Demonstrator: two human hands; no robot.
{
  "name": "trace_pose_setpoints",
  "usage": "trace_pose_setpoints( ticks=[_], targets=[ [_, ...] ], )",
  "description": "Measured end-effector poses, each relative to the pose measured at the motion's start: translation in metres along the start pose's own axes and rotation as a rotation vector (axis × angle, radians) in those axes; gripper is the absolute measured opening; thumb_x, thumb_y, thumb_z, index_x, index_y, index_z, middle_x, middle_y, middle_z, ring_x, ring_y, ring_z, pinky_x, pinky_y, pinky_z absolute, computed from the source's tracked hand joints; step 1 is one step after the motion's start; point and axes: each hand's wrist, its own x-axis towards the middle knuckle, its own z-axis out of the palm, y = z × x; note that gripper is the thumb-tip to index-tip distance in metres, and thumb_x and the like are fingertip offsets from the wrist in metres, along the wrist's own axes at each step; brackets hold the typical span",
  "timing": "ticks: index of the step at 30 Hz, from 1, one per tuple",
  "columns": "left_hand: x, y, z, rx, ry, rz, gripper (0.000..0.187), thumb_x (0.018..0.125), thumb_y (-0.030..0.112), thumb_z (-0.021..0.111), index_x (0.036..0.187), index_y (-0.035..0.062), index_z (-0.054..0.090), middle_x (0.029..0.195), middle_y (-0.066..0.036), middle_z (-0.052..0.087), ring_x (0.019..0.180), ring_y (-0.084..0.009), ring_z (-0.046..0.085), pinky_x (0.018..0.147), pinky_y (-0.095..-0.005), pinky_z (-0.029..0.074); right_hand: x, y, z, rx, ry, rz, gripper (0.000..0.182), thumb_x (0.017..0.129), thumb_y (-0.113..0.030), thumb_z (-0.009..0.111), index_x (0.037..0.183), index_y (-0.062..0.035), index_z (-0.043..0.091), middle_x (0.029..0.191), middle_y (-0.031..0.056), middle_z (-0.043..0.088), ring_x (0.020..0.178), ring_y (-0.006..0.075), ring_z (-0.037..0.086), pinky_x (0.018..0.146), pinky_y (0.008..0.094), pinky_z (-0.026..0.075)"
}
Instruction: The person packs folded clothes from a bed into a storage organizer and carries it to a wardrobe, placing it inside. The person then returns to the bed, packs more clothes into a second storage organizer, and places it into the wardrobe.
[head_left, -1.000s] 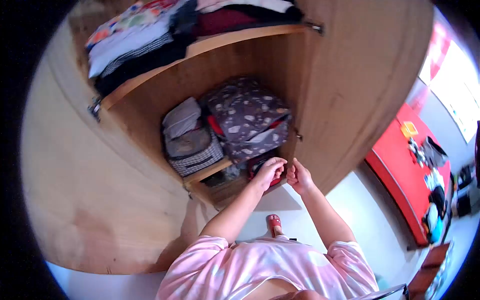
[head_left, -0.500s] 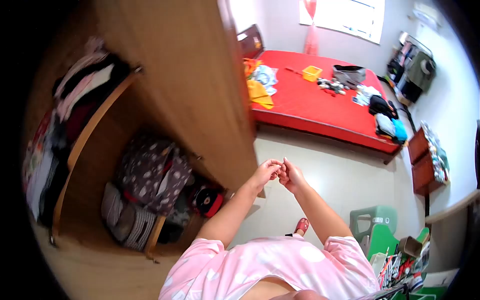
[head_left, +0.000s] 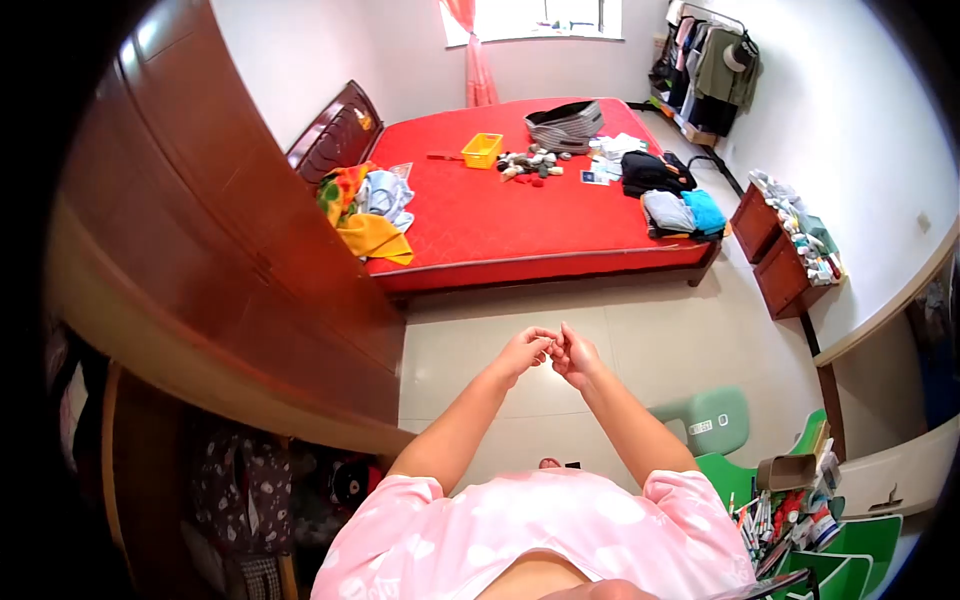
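Note:
In front of my chest, over the pale floor, my left hand (head_left: 525,355) and my right hand (head_left: 576,358) meet at the fingertips. The fingers of both are curled and pinched together, and anything small between them is too small to make out. Left of my forearm stands the wardrobe (head_left: 230,230) with its door swung open. Inside it, low down, are a dark patterned cloth bundle (head_left: 240,490) and a black and red item (head_left: 352,483).
Ahead is a bed with a red mattress (head_left: 480,225), bearing a yellow basket (head_left: 482,151), a grey striped bin (head_left: 563,127), folded clothes (head_left: 668,211) and a cloth heap (head_left: 375,215). Right of me are a green stool (head_left: 718,420) and a green organizer (head_left: 870,545). A clothes rack (head_left: 715,70) stands beyond.
My view has swung right and away from the wardrobe interior, so more of the bed and room shows. Both hands stay together in front of me, almost in the same pose.

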Motion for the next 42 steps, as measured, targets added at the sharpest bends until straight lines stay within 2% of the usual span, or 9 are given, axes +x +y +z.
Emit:
trace_pose_setpoints(
  ticks=[4,9,17,23,28,35,39,42],
  targets=[
    [0.051,0.017,0.009,-0.003,-0.053,-0.038,0.019,0.091,0.017,0.051,0.107,0.0092,0.056,0.081,0.002,0.058,0.066,-0.0055,0.048,0.061,-0.0208,0.04,0.027,-0.034,-0.023,0.043,0.018,-0.035,0.039,0.098,-0.038,0.039,0.069,-0.0139,0.045,0.053,-0.0003,0.046,0.041,0.0079,0.036,0.038,0.0209,0.028],
    [0.129,0.025,0.003,0.021,-0.111,-0.087,0.018,0.091,0.018,0.051,0.105,0.0102,0.057,0.083,0.002,0.059,0.068,-0.0057,0.05,0.062,-0.0211,0.041,0.076,-0.071,-0.046,0.055,0.092,-0.035,0.038,0.098,-0.039,0.04,0.069,-0.0143,0.046,0.054,-0.0008,0.047,0.042,0.0079,0.037,0.039,0.0209,0.027],
    [0.266,0.075,-0.055,0.079,-0.194,-0.105,0.018,0.091,0.018,0.051,0.104,0.0092,0.059,0.083,0.002,0.058,0.073,-0.0065,0.051,0.063,-0.0208,0.041,0.198,-0.138,-0.045,0.099,0.168,-0.059,0.037,0.097,-0.04,0.042,0.071,-0.0137,0.047,0.054,-0.0002,0.047,0.043,0.0095,0.037,0.042,0.0227,0.027],
    [0.374,0.128,-0.122,0.035,-0.141,-0.107,0.017,0.092,0.017,0.05,0.105,0.0097,0.058,0.083,0.002,0.058,0.069,-0.0061,0.05,0.063,-0.0208,0.041,0.307,-0.189,-0.032,0.088,0.214,-0.062,0.035,0.096,-0.041,0.044,0.073,-0.0146,0.05,0.057,0.0,0.05,0.045,0.0097,0.04,0.043,0.0238,0.03],
    [0.442,0.16,-0.152,0.057,-0.093,-0.147,0.016,0.092,0.019,0.052,0.103,0.0106,0.059,0.085,0.002,0.058,0.069,-0.0058,0.05,0.063,-0.0206,0.042,0.357,-0.232,-0.015,0.086,0.255,-0.07,0.035,0.096,-0.041,0.044,0.074,-0.0146,0.051,0.059,-0.0002,0.052,0.047,0.01,0.042,0.047,0.0245,0.032],
    [0.54,0.172,-0.181,0.113,-0.009,-0.133,0.015,0.091,0.021,0.053,0.103,0.0135,0.059,0.099,0.001,0.06,0.087,-0.0117,0.054,0.07,-0.0277,0.044,0.437,-0.284,-0.046,0.076,0.279,-0.057,0.035,0.096,-0.041,0.043,0.075,-0.0146,0.05,0.06,-0.0004,0.052,0.048,0.0104,0.042,0.048,0.0257,0.033],
    [0.606,0.187,-0.198,0.117,0.048,-0.17,0.015,0.093,0.02,0.052,0.104,0.0129,0.059,0.099,0.001,0.061,0.087,-0.011,0.055,0.068,-0.0264,0.045,0.499,-0.336,-0.06,0.066,0.242,-0.018,0.034,0.097,-0.04,0.042,0.075,-0.0144,0.05,0.061,-0.0003,0.052,0.048,0.0105,0.042,0.048,0.0263,0.034],
    [0.66,0.193,-0.21,0.045,0.085,-0.157,0.015,0.094,0.018,0.049,0.104,0.0115,0.059,0.097,0.0,0.061,0.08,-0.0097,0.057,0.065,-0.0247,0.045,0.552,-0.381,-0.072,0.039,0.228,0.016,0.035,0.097,-0.039,0.042,0.075,-0.0135,0.05,0.061,0.0001,0.052,0.049,0.0109,0.043,0.048,0.0265,0.034]
  ],
)
